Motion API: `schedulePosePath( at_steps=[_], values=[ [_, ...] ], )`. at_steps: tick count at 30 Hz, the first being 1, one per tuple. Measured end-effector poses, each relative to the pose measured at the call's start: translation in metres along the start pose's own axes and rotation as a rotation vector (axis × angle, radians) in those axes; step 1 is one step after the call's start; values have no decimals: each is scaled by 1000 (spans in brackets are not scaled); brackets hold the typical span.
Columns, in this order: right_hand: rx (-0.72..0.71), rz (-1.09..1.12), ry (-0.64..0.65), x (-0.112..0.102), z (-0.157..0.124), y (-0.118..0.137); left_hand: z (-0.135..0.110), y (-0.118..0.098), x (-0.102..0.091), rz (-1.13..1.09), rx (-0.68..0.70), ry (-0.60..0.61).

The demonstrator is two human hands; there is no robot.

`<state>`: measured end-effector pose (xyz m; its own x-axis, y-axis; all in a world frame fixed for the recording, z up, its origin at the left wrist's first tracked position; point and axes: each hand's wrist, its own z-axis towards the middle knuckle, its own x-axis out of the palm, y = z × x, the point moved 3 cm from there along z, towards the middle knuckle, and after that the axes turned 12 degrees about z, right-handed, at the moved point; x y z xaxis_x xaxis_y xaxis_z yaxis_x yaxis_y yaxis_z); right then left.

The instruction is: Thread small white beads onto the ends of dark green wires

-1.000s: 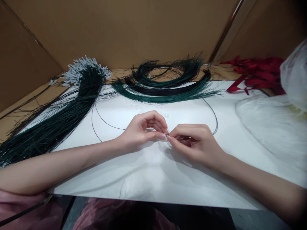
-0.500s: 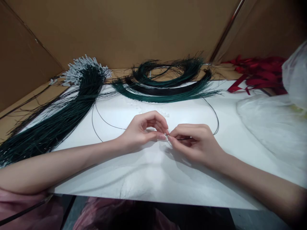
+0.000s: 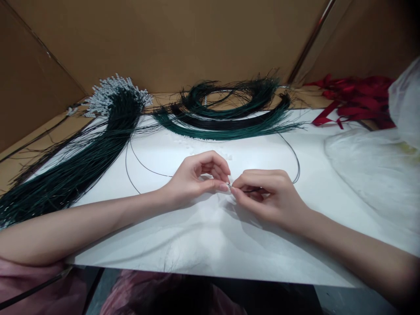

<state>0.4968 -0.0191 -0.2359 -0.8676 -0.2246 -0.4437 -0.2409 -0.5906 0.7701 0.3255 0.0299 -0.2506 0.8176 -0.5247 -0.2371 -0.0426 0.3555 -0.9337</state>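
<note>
Holding was shared above the surface (image 3: pixel 197 247): a dark wire (image 3: pixel 252 190) was pinched by the right hand (image 3: pixel 274 192), a small white piece (image 3: pixel 230 179) apparently by the left hand's (image 3: pixel 200 179) grip, their meeting point partly hidden. Almost nothing had shifted within a second; the fine work was judged unfinished. Beyond, white bits (image 3: pixel 230 157), then green wires (image 3: pixel 213 132), were strewn.

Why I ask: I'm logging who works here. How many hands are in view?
2. The left hand is near the middle, above the white surface; the right hand is just right of it, pinching a dark wire. No other seems hidden.
</note>
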Motion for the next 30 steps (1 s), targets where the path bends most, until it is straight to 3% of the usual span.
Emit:
schedulePosePath(
  at_steps=[30],
  values=[
    [13,23,-34,0,-2,-3,0,0,0,0,27,-4]
  ],
)
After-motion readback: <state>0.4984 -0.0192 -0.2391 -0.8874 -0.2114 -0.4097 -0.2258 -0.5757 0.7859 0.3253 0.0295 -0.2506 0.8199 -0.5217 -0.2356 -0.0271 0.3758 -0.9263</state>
